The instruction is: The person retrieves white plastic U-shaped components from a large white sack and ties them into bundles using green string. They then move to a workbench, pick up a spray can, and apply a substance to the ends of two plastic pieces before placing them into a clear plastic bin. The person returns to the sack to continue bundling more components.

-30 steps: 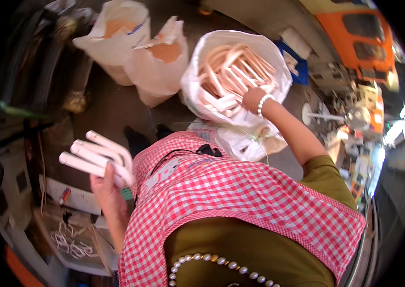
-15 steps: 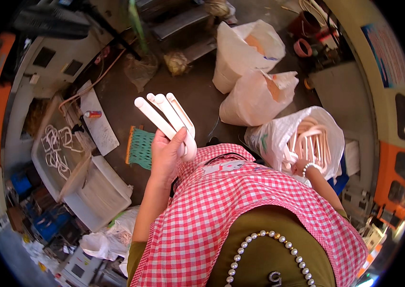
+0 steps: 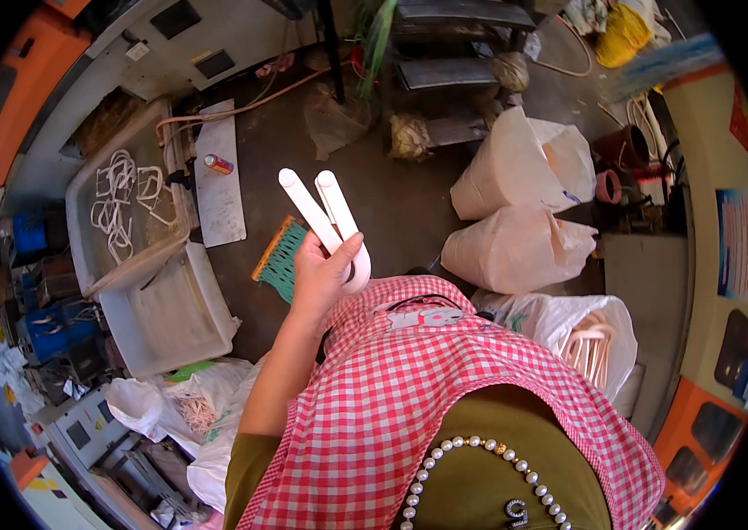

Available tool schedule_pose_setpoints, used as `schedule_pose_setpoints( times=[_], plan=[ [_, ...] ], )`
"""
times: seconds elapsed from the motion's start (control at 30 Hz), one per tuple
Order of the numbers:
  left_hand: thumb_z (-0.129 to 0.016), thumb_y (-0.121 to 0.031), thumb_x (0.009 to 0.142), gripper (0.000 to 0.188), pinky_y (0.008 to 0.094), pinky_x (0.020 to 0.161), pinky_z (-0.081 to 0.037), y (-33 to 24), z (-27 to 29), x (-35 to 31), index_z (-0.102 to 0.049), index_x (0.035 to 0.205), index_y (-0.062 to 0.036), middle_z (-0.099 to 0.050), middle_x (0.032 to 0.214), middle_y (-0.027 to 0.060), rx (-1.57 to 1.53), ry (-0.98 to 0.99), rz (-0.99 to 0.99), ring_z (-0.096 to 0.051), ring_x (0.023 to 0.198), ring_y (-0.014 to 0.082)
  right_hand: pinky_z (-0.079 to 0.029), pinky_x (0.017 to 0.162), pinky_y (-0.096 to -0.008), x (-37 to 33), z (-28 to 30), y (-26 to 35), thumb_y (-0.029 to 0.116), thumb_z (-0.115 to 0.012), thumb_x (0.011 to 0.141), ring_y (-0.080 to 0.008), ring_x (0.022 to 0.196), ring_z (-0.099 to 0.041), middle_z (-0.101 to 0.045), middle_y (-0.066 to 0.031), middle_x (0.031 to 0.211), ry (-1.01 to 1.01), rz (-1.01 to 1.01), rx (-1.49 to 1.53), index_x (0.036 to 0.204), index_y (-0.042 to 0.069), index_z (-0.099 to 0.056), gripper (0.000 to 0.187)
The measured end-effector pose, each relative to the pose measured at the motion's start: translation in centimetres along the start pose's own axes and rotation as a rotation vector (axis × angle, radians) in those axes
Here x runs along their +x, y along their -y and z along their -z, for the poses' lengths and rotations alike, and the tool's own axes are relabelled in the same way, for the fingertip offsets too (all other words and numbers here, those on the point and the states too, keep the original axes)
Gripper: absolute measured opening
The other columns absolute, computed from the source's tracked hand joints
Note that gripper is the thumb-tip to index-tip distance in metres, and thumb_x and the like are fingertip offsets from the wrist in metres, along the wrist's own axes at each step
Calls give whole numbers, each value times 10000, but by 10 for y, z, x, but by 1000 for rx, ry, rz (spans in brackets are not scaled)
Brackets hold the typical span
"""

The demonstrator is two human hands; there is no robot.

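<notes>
My left hand (image 3: 322, 272) is closed round pale pinkish-white U-shaped plastic pieces (image 3: 307, 207), held in front of my apron with their rounded ends pointing away from me. At least two arms of the pieces show. How many pieces are in the grip is hard to make out. My right hand is out of view. To the right of my apron (image 3: 374, 389), a white woven bag (image 3: 533, 313) lies open, with several similar pale curved pieces (image 3: 588, 343) inside.
Two tall white sacks (image 3: 493, 172) stand ahead on the right. To the left are a tub (image 3: 82, 212) with white looped pieces, a second pale tub (image 3: 162, 318), a board (image 3: 220, 208) bearing a can (image 3: 218, 164), and a green woven seat (image 3: 280, 267). Metal steps (image 3: 449, 75) stand ahead.
My right hand was in the white bag among the pale pieces and has gone from view. The pieces in my left hand have turned and sit closer together. The view has swung right.
</notes>
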State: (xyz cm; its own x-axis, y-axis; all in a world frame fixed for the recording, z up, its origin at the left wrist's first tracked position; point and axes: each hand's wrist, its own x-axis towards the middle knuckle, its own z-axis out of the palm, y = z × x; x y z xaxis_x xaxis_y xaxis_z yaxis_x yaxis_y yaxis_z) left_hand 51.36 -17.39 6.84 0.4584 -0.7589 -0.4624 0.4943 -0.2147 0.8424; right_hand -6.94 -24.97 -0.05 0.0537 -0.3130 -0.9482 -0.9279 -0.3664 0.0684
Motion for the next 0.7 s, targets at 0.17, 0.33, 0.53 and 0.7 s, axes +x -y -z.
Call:
schedule_pose_setpoints(
  times=[0.17, 0.33, 0.53, 0.7],
  plan=[
    [-700, -136, 819, 305, 264, 754, -472, -7, 29, 34, -556, 1068, -34, -620, 953, 40, 44, -123, 23, -588, 837, 105, -511, 771, -379, 30, 71, 22, 238, -596, 782, -290, 848, -645, -681, -116, 892, -27, 20, -53, 875, 118, -710, 190],
    [-705, -144, 816, 244, 244, 688, -463, -15, 33, 71, -569, 992, -43, -619, 874, 25, -49, -222, 15, -579, 764, 85, -510, 771, -387, 76, 164, 44, 227, -571, 793, -296, 855, -641, -676, -127, 891, -54, 64, -132, 865, 103, -703, 195],
    [-691, -128, 823, 287, 263, 731, -474, -17, 33, 127, -556, 1060, -38, -622, 939, 37, -161, -323, 6, -589, 822, 106, -508, 771, -398, 130, 283, 79, 213, -540, 806, -304, 864, -637, -671, -141, 891, -75, 122, -220, 853, 86, -695, 206],
    [-675, -141, 836, 321, 276, 815, -457, -32, 41, 146, -547, 1110, -33, -618, 1020, 43, -239, -482, -14, -583, 916, 119, -507, 772, -406, 164, 359, 117, 202, -515, 817, -311, 872, -634, -666, -153, 891, -73, 160, -314, 843, 71, -688, 218]
  ],
)
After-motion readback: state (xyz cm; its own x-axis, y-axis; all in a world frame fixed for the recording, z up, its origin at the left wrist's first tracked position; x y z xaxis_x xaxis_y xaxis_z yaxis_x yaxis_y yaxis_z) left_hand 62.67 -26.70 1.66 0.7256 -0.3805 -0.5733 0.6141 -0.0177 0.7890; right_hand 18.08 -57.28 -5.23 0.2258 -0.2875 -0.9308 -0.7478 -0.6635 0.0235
